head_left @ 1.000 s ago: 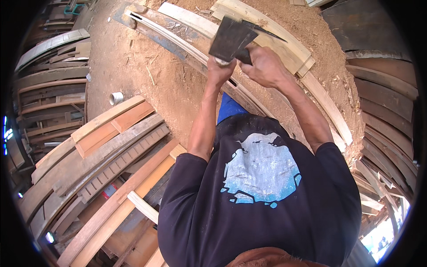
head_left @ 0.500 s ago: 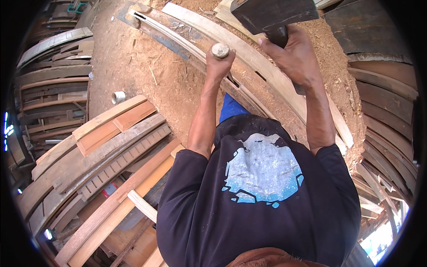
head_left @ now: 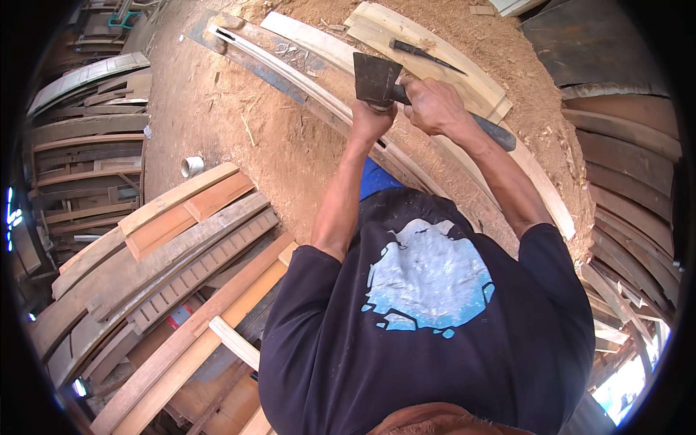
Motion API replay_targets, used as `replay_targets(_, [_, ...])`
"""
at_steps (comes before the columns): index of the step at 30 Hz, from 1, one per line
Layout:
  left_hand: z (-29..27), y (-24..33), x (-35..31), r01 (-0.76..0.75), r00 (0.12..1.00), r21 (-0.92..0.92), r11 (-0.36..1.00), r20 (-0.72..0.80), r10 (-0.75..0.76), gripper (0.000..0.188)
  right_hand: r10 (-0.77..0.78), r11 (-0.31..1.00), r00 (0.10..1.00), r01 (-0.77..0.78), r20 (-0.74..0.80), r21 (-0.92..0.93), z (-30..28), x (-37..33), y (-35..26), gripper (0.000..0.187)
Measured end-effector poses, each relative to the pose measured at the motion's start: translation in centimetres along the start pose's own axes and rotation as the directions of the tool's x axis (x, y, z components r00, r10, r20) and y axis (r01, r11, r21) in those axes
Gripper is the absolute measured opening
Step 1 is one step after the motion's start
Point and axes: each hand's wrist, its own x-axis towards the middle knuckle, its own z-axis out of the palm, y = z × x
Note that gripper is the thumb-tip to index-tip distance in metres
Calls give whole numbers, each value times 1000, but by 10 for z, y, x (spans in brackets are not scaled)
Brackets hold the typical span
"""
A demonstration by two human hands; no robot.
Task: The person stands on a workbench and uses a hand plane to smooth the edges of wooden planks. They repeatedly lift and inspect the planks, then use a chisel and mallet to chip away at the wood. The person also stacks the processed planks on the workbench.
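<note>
My right hand is wrapped round the handle of a mallet with a broad dark head. That head is right over the top of my left fist, touching or nearly so. My left hand is closed around an upright chisel; the mallet and my fingers hide it now, though its round pale handle end showed earlier. Below the fist runs a narrow curved wooden rail with slots cut in it. One slot shows just beside my left wrist. The rail lies on a wider board.
Right of the rail lies a pale curved plank. A dark pointed tool rests on another plank. Curved timber is stacked at left and right. A white cup-like object lies on the shavings-covered floor.
My right hand has brought the mallet down and left, from raised at the upper right to above my left fist. The dark pointed tool on the plank has come into sight.
</note>
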Motion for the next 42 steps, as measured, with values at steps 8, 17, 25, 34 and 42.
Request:
replay_targets(8, [-16, -22, -3, 43, 992, -111, 993, -109, -55, 15, -37, 866, 920, 225, -390, 447, -44, -17, -16, 30])
replay_targets(17, [-15, -14, -8, 60, 995, -79, 995, 87, -54, 19, -74, 984, 982, 101, -175, 148, -8, -8, -6, 32])
replay_targets(25, [-18, -27, -31, 39, 998, -24, 999, -42, -40, 21, -130, 932, 954, 211, -270, 296, -29, -21, -16, 30])
replay_targets(34, [-11, -3, -35, -171, 975, 53, 984, -136, 177, 32, -204, 979, 975, 205, -87, 6, 36, -3, 8, 32])
replay_targets(42, [-27, -38, -44, -52, 996, -101, 994, -77, 44, 26, -190, 908, 947, 270, -259, 320, -14, -28, -30, 38])
